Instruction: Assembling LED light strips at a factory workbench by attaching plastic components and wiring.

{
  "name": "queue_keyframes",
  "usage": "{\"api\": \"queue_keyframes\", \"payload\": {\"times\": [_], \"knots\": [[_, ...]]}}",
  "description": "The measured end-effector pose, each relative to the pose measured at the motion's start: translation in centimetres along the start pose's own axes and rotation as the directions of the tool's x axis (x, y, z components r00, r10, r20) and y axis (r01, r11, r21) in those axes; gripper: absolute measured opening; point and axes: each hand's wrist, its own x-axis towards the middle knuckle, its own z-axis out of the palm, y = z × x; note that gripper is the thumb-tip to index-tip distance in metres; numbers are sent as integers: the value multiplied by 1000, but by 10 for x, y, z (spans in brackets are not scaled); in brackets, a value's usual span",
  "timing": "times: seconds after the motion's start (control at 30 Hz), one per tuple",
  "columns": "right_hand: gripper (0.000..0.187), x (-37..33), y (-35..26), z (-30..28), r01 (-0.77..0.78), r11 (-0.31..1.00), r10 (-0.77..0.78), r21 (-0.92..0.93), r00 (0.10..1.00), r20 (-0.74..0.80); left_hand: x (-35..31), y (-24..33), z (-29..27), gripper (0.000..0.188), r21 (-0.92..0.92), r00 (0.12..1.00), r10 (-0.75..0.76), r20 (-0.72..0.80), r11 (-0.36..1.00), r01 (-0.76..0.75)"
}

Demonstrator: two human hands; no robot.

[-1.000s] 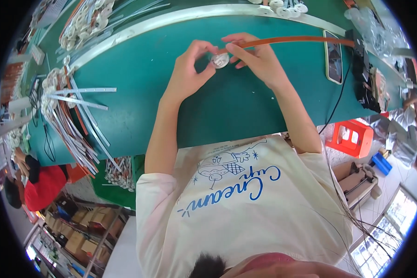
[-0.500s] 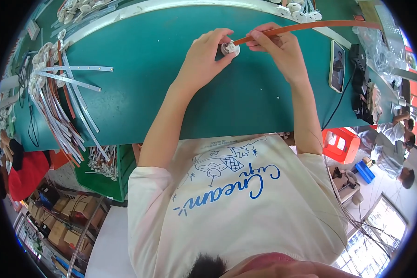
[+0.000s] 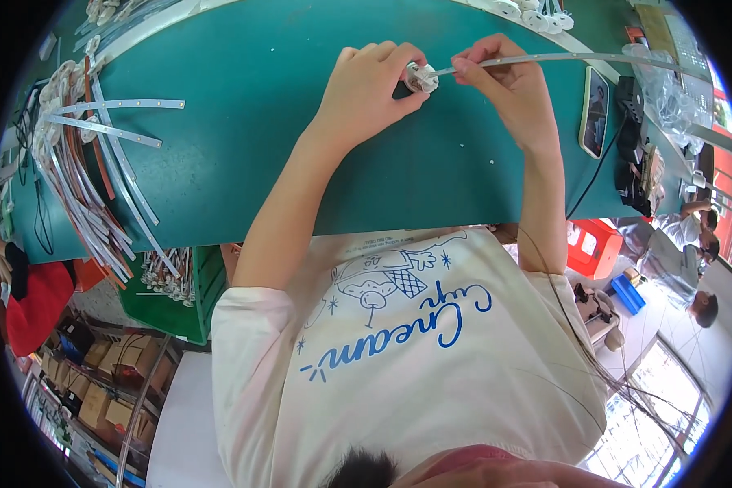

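Your green bench (image 3: 220,171) carries a bundle of strips (image 3: 79,191) at your left. A long pale strip (image 3: 577,58) runs rightward from your right hand (image 3: 512,85), pinched by thumb and fingers. Your left hand (image 3: 368,93) — apart from the right — grips a small white round piece (image 3: 422,79), the strip's near end at its edge.

Pale-edged phone (image 3: 594,114) — blue box (image 3: 628,294)

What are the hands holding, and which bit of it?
The left hand holds a round white piece by its edge; the right hand pinches a thin pale strip near the end by that piece.
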Motion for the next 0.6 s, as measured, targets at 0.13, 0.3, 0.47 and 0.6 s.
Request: {"api": "queue_keyframes", "payload": {"times": [0.13,0.3,0.47,0.6], "knots": [[16,1,3,-3,-7,994,-2,-106,996,-89,0,-1,3,30,52,1000,8,-22,999,-7],[16,1,6,-3,-45,997,42,-64,998,-39,-1,-1,3,32,75,1000,9,-15,997,-8],[13,6,7,-2,-7,996,11,-90,999,51,-1,-1,9,36,87,996,37,-87,996,-30],[12,10,9,-1,63,992,-58,-110,997,54,-1,-3,11,37,104,992,59,-113,993,-48]]}}
